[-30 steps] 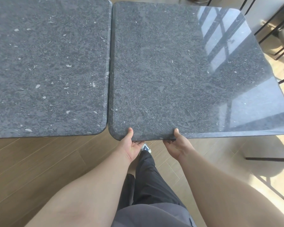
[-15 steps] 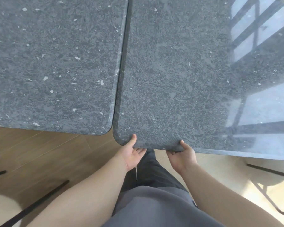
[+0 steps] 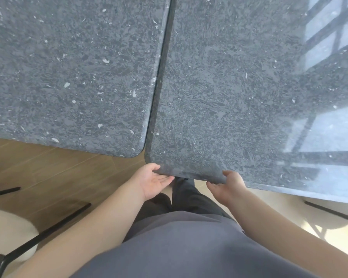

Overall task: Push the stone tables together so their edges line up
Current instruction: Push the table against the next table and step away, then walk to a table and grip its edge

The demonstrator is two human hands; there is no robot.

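Hands at six o'clock — my left hand (image 3: pixel 153 180) and right hand (image 3: pixel 228 186) loosely cup the right stone table (image 3: pixel 239 97)'s near edge, fingers underneath, thumbs on top; the left stone table (image 3: pixel 68 77) sits just beside it at nine o'clock.

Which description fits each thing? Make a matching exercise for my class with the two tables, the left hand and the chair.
Things:
1 left table
2 right table
3 left hand
4 chair

Descriptions:
a gripped at its near edge
b cream seat, black frame
c thumb on top of the stone by a rounded corner
d no hand on it

Pairs: 1-d, 2-a, 3-c, 4-b
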